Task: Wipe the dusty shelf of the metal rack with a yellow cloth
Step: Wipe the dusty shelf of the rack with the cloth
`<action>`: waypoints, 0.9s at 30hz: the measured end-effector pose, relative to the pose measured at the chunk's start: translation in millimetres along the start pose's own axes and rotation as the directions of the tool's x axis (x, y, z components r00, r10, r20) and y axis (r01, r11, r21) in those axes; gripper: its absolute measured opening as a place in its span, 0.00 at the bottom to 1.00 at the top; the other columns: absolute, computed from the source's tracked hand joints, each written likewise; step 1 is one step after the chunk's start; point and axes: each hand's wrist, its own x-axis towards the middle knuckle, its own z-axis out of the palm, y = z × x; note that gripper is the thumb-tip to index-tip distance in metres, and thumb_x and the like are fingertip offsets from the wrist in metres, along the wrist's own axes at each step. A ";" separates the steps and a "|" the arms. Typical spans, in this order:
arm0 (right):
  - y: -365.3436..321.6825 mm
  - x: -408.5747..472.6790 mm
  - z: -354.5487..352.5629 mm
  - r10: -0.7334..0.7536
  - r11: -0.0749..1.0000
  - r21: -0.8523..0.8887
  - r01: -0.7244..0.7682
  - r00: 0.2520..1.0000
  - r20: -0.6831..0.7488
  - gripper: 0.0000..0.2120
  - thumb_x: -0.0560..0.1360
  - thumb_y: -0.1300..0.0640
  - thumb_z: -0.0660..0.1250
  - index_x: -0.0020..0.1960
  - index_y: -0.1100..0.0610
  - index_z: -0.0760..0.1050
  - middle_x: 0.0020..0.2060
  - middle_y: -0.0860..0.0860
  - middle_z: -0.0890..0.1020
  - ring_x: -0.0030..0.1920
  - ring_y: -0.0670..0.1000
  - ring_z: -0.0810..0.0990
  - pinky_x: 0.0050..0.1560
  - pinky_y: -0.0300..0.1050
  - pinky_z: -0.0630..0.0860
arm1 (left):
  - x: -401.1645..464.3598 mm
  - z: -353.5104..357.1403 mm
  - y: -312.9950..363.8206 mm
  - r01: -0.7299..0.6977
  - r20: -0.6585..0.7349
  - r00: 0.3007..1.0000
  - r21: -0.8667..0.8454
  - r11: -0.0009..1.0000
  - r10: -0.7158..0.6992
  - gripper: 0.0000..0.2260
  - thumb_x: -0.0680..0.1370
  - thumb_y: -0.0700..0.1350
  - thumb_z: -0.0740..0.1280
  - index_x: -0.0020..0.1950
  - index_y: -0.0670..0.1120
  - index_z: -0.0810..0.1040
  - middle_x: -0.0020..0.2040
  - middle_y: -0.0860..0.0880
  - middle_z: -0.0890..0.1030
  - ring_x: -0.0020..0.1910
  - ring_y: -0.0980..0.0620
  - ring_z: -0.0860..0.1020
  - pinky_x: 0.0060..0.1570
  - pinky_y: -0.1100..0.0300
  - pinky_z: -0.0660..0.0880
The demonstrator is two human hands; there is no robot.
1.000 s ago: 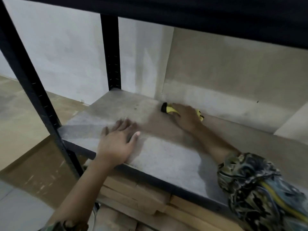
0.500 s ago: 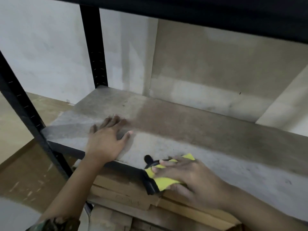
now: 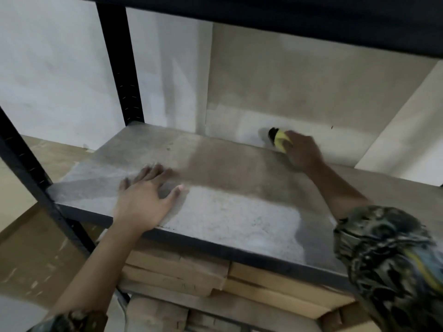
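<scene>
The dusty grey shelf of the black metal rack fills the middle of the head view. My right hand is stretched to the shelf's back edge by the wall and grips the yellow cloth, which has a black edge; most of the cloth is hidden under my fingers. My left hand rests flat on the shelf near its front left, fingers spread. A darker, cleaner band runs across the shelf's middle, and pale dust lies near the front edge.
Black rack uprights stand at the left front and left back. The upper shelf's dark rim hangs overhead. Stacked wooden boards lie below the shelf. A beige board leans behind it.
My right hand moved with the cloth from the shelf's front edge to its back edge by the wall. My left hand stayed planted on the shelf.
</scene>
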 end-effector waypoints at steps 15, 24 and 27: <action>-63.6 -130.0 -40.4 -0.253 0.963 0.137 0.230 0.950 0.183 0.11 0.79 0.49 0.58 0.46 0.53 0.75 0.42 0.52 0.81 0.49 0.57 0.79 0.39 0.44 0.67 | 4.0 -6.5 -7.2 -0.026 0.063 0.998 -0.049 0.998 0.029 0.22 0.79 0.59 0.48 0.73 0.56 0.61 0.76 0.54 0.56 0.76 0.54 0.51 0.72 0.44 0.49; -54.6 18.5 34.8 -0.018 0.995 -0.095 0.009 0.995 -0.094 0.15 0.78 0.54 0.58 0.57 0.62 0.73 0.54 0.66 0.79 0.55 0.65 0.76 0.54 0.54 0.72 | 10.1 -21.8 -56.8 0.066 0.065 0.996 0.032 0.997 -0.068 0.31 0.72 0.65 0.41 0.73 0.59 0.59 0.77 0.56 0.53 0.76 0.55 0.49 0.71 0.43 0.45; -86.4 25.4 66.7 -0.061 0.996 -0.067 0.061 0.998 0.003 0.15 0.79 0.53 0.56 0.60 0.61 0.71 0.55 0.66 0.78 0.56 0.65 0.75 0.55 0.55 0.70 | 11.7 -18.6 -55.9 0.075 0.023 0.997 0.014 0.997 -0.075 0.30 0.72 0.65 0.42 0.73 0.59 0.60 0.77 0.56 0.54 0.76 0.56 0.50 0.71 0.45 0.47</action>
